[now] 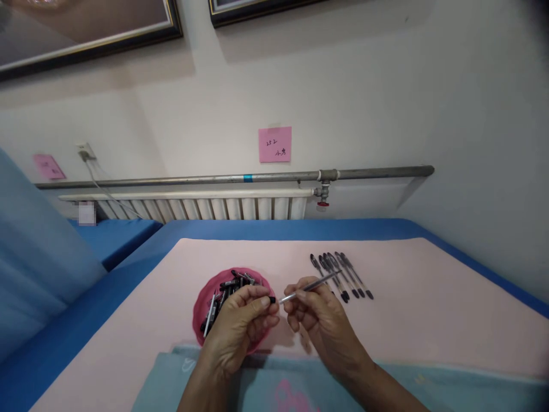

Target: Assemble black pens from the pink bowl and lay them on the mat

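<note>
My left hand pinches a small black pen cap or end plug between thumb and forefinger. Just to its right, my right hand grips a slim, clear pen barrel, tilted up to the right. Its lower left end points at the black piece, with a narrow gap between them. Beneath my left hand, a pink scalloped bowl holds many black and white pen parts. Beyond my right hand, several capped pens lie side by side in a slanted row.
A pink sheet covers the blue padded table. Nearest me lies a teal cloth. Behind the table are a white radiator and a grey pipe with a red-handled valve. At left hangs a blue curtain.
</note>
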`<action>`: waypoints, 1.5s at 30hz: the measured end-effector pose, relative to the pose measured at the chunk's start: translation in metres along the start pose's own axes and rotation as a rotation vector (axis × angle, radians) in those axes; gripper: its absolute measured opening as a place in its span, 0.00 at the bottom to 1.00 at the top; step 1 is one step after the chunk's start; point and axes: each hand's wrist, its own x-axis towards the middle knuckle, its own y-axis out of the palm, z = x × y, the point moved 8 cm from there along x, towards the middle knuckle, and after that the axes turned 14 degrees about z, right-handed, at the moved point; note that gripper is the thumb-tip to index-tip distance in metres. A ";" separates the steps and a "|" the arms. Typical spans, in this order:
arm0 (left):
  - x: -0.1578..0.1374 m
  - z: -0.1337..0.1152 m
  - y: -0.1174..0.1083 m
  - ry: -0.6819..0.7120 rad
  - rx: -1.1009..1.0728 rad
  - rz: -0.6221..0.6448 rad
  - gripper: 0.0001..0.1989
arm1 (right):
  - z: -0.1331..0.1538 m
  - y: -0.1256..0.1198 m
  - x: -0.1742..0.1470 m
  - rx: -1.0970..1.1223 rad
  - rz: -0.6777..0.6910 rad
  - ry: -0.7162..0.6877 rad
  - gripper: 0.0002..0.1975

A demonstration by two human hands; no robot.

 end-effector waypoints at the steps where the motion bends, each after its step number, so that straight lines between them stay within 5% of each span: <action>1: 0.000 0.002 0.001 -0.010 -0.006 0.009 0.12 | 0.000 0.000 0.000 0.000 0.001 -0.004 0.07; 20: 0.001 0.002 0.008 -0.005 0.153 0.072 0.14 | -0.003 -0.003 0.004 -0.099 0.028 0.053 0.09; 28: 0.004 -0.002 0.004 0.115 0.227 0.037 0.16 | -0.005 -0.005 0.001 -0.114 -0.056 0.082 0.11; 36: 0.001 0.020 0.019 -0.156 0.221 0.137 0.23 | -0.005 -0.005 0.001 -0.124 -0.047 0.085 0.12; 45: 0.005 0.008 0.013 -0.011 0.364 0.083 0.18 | -0.006 -0.009 0.002 -0.063 -0.072 0.058 0.11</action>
